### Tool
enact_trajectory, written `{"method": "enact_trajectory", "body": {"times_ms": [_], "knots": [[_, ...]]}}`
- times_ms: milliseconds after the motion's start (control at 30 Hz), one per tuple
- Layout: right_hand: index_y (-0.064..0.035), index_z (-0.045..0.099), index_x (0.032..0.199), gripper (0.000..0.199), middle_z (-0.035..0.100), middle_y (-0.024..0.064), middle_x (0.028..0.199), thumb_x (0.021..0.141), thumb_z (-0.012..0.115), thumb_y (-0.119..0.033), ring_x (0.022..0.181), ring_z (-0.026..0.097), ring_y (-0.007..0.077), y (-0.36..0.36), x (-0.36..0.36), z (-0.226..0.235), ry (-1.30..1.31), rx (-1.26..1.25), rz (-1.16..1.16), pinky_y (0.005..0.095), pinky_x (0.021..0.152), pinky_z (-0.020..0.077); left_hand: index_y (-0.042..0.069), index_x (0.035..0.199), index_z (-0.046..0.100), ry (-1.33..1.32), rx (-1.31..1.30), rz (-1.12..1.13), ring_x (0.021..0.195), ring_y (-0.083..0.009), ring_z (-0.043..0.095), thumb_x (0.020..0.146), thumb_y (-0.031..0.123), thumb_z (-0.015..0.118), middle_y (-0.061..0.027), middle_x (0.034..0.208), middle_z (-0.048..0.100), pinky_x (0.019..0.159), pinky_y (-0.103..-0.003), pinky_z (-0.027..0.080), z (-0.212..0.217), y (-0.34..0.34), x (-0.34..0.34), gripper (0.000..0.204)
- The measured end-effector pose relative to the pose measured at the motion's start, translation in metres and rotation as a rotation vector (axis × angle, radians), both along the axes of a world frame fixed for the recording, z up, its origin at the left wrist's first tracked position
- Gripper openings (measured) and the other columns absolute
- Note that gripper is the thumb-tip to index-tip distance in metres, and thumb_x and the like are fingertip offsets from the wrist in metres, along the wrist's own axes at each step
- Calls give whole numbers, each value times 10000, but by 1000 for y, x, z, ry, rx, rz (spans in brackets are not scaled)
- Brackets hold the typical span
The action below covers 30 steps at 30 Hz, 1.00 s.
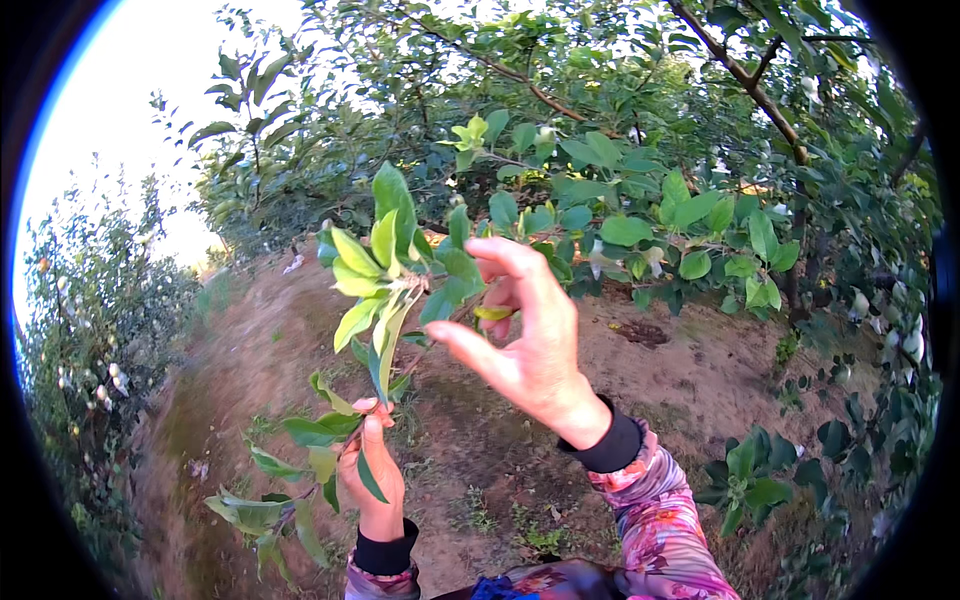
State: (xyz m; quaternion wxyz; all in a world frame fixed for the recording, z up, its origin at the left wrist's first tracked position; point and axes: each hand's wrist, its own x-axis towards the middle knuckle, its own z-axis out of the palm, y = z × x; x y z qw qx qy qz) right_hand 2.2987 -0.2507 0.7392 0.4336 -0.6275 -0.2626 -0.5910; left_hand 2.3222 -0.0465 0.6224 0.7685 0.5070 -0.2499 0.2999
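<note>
My left hand (374, 472) is closed round the stem of a leafy apple branch (397, 285), pinching it between thumb and fingers. Above the hand the shoot ends in a cluster of pale green leaves; more leaves hang from the part below it. To the right of this cluster, my right hand (535, 335) has its thumb and forefinger spread wide, while its other fingers curl inward. A small yellowish leaf (492, 313) shows at those curled fingers; whether they grip it or it lies behind them, I cannot tell.
Leafy branches (690, 210) reach across at the far right, with a thicker bough (745, 75) above. White-wrapped fruits (913, 342) hang at the right edge. Another row of trees (90, 320) stands on the left. Bare brown soil (250, 350) with weeds lies below.
</note>
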Motion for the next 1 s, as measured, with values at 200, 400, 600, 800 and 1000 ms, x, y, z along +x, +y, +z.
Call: {"method": "enact_trajectory", "body": {"times_ms": [200, 400, 600, 800, 1000], "knots": [[-60, 679, 1025, 268, 610, 53, 833, 767, 748, -54, 655, 626, 185, 25, 2, -16, -145, -278, 22, 306, 525, 510, -25, 1125, 616, 42, 7, 7, 992, -179, 610, 935, 99, 627, -103, 1028, 665, 856, -309, 469, -9, 5, 5, 227], [-43, 696, 991, 286, 627, 36, 818, 706, 703, -29, 640, 630, 169, 13, -9, -46, -207, -420, 24, 294, 526, 522, -26, 1166, 592, 83, -36, 0, 937, -153, 585, 950, 128, 616, -93, 1047, 648, 872, -308, 458, -12, 8, 12, 266], [-43, 678, 895, 64, 622, 56, 780, 837, 696, -61, 662, 614, 157, -44, 33, -81, 111, 54, -124, 283, 548, 491, -15, 1138, 602, 30, 7, 67, 884, -145, 554, 956, 149, 594, -90, 995, 650, 836, -303, 430, 0, 10, 6, 245], [-12, 657, 871, 111, 582, -9, 761, 859, 706, -111, 632, 481, 61, -150, 87, -102, 233, 480, -145, 222, 570, 404, -6, 1138, 593, 33, -15, 7, 883, -143, 530, 969, 161, 574, -76, 995, 633, 842, -310, 419, 0, -1, 14, 238], [11, 666, 923, 148, 646, 63, 747, 857, 688, -119, 645, 574, 127, -193, 148, -87, 234, 464, -327, 282, 603, 451, 13, 1160, 578, 17, 14, 30, 923, -122, 533, 992, 216, 559, -49, 1020, 613, 832, -297, 408, -2, 5, 14, 264]]}}
